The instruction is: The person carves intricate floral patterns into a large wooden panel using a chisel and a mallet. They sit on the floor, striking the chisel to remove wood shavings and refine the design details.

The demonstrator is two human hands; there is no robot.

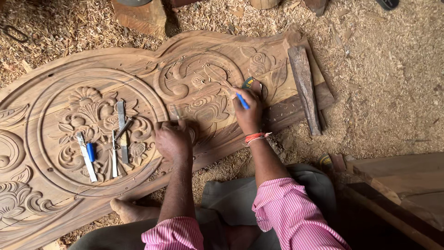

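Note:
A large carved wooden panel (60, 60) with floral relief lies on the sawdust-covered ground. My left hand (172, 139) is closed around a slim chisel (176, 112) whose blade rests on the carving near the panel's middle. My right hand (248, 110) rests on the panel further right and holds a blue pen (242, 100), with a small round blue-and-yellow object (249, 83) just beyond its fingers. An orange thread band circles my right wrist.
Several chisels (121, 129), one with a blue handle (90, 151), lie on the round floral medallion at left. A dark wooden mallet (305, 88) rests on the panel's right end. Wood blocks (140, 16) lie beyond; planks (402, 185) sit at right. My bare foot (132, 212) touches the panel's near edge.

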